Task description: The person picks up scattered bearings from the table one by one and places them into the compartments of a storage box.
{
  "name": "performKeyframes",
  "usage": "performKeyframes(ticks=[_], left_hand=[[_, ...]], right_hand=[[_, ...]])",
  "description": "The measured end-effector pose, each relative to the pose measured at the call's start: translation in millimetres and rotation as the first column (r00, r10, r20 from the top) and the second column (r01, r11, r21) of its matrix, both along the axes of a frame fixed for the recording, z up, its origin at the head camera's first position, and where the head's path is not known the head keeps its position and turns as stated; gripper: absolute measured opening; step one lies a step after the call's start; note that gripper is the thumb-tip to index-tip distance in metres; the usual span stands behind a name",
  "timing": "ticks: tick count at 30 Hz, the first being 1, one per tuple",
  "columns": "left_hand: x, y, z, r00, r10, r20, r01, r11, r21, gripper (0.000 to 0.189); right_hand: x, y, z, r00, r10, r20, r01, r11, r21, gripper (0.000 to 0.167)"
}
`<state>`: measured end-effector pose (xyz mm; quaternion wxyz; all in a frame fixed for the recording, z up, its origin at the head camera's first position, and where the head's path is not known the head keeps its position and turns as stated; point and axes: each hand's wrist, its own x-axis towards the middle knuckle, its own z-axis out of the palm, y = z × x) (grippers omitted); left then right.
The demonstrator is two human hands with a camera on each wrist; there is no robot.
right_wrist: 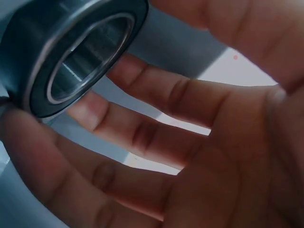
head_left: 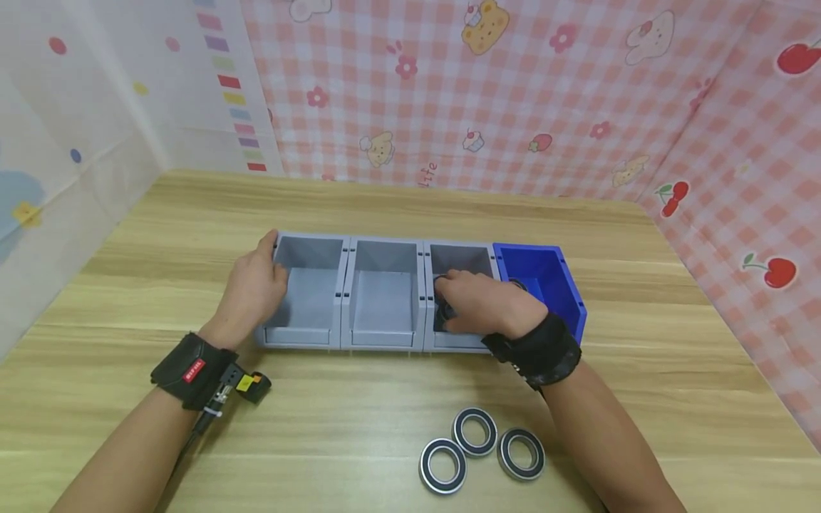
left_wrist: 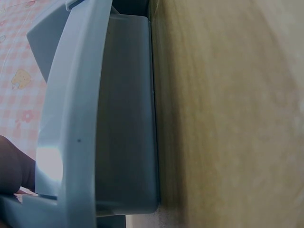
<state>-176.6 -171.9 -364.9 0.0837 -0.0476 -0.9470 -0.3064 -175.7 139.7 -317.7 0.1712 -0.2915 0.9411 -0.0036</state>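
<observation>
My left hand [head_left: 253,285] grips the left wall of the leftmost grey bin [head_left: 298,338], its thumb over the rim. In the left wrist view the same bin's grey wall [left_wrist: 126,118] fills the middle, with a fingertip at the left edge. Inside the third grey bin [head_left: 455,342], my right hand [head_left: 487,303] reaches down with bent fingers. Close up in the right wrist view, those fingers hold a ball bearing [right_wrist: 21,57], a steel ring with a dark seal, by its rim. From the head, most of that bin's inside is hidden behind the hand.
A second grey bin [head_left: 385,340] stands between these two, and a blue bin [head_left: 573,303] closes the row at the right, with part of a dark ring [head_left: 518,283] showing in it. Three bearings [head_left: 442,484] lie on the wooden table [head_left: 321,442] in front. Patterned cloth walls surround the table.
</observation>
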Motion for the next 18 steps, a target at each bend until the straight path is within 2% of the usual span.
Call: performKeyframes(ticks=[12, 18], left_hand=[[-0.5, -0.3, 0.4, 1.0, -0.007, -0.014, 0.007, 1.0, 0.001, 0.056], [-0.3, -0.5, -0.1, 1.0, 0.001, -0.009, -0.001, 1.0, 0.001, 0.056]], right_hand=[[-8.5, 1.1, -7.7, 0.998, -0.023, 0.054, 0.023, 1.0, -0.009, 0.039], [-8.9, 0.5, -9.6, 0.995, -0.059, 0.081, 0.061, 0.998, -0.025, 0.034]])
